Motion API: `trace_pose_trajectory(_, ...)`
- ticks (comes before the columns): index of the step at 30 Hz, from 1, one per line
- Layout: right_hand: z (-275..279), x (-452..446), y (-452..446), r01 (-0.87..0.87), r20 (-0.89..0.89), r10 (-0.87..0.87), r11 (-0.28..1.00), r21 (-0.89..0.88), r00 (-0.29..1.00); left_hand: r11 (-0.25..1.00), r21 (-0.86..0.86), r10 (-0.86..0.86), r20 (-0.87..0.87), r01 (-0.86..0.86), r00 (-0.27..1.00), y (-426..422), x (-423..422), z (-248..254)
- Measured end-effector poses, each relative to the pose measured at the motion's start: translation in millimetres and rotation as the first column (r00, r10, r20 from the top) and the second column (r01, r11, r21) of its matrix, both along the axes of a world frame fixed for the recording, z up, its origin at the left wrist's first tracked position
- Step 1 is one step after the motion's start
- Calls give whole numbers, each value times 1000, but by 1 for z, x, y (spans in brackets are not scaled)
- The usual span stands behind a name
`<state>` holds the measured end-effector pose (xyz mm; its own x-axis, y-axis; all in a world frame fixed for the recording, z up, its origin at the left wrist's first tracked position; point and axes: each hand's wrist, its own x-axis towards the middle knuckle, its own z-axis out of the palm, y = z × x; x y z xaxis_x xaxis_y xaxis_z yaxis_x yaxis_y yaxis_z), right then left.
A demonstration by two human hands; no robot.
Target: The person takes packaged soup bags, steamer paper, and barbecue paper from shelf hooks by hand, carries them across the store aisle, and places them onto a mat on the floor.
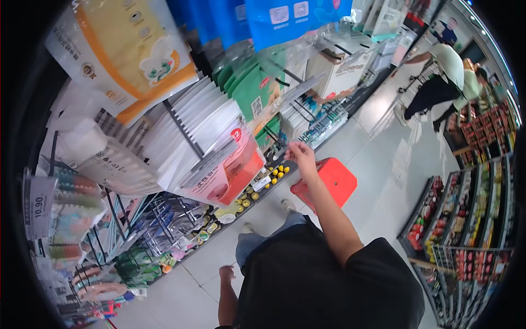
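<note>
My right hand (298, 153) reaches forward to the lower part of a hanging display. Its fingers are drawn together by the end of a display hook, beside green packs (255, 90) and a row of thin packs (298, 122); what is between the fingertips is too small to make out. Left of it hang pink-and-red packs (233, 172) on a hook. My left hand (226, 272) hangs low by my side, apart from the shelves. It is small and seen from above, with its fingers mostly hidden.
A red plastic stool (335, 181) stands on the tiled floor beneath my right forearm. Large yellow-and-white packs (131, 55) and blue packs (298, 22) hang above. Two people (446, 68) are with a shopping cart (417, 79) up the aisle. Stocked shelves (466, 214) line the right.
</note>
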<state>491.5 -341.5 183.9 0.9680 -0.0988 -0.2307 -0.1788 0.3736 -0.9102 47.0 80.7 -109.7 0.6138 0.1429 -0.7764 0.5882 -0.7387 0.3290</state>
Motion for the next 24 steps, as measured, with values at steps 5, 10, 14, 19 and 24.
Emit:
trace_pose_trajectory(5, 26, 68, -25, -126, 179, 107, 987, 97, 978, 994, 111, 47, -223, -23, 974, -121, -66, 14)
trace_pose_trajectory(10, 57, 125, -26, -113, 403, 167, 982, -154, 900, 933, 132, 352, -133, -335, 926, -214, -67, 16)
trace_pose_trajectory(14, 74, 155, -26, -229, 496, 307, 950, -214, 812, 880, 152, 463, -55, -451, 885, -242, -58, 18)
trace_pose_trajectory(19, 83, 153, -29, -312, 372, 376, 924, -222, 849, 812, 156, 561, 55, -562, 826, -254, -41, 29)
trace_pose_trajectory(24, 45, 162, -36, -357, 322, 413, 908, -220, 852, 751, 112, 620, 223, -651, 753, -251, -23, 67)
